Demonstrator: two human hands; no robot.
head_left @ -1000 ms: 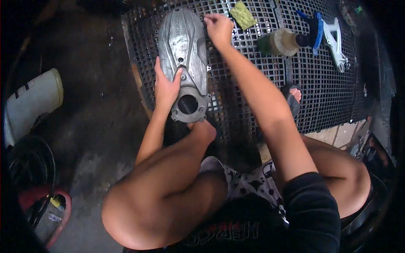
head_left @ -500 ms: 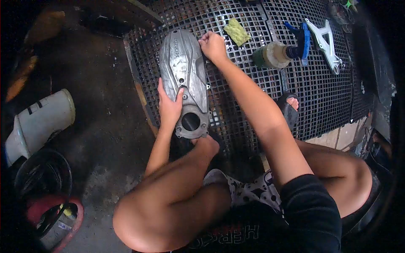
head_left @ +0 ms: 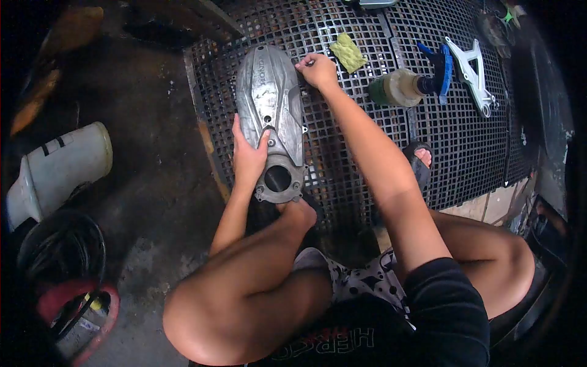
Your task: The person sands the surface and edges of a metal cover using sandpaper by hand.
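A long grey metal engine cover (head_left: 269, 92) with HONDA lettering lies lengthwise in front of me on a black grid mat. Its round opening is at the end nearest me. My left hand (head_left: 249, 153) grips the cover's left side, thumb on top near a small hole. By the upper right edge of the cover is my right hand (head_left: 318, 70), its fingers curled in a pinch. Something small and dark shows between those fingers, too small to name. Whether the fingertips touch the cover's rim, I cannot tell.
Right of my right hand are a yellow sponge (head_left: 348, 52), a spray bottle (head_left: 400, 87) with a blue trigger and a white metal bracket (head_left: 472, 73). A cut pale plastic container (head_left: 61, 165) and a black hose (head_left: 61, 257) lie on the floor at left.
The view has shifted slightly, and a grey object edge now shows at the top. My right hand has moved slightly along the cover's edge; my left hand keeps its grip.
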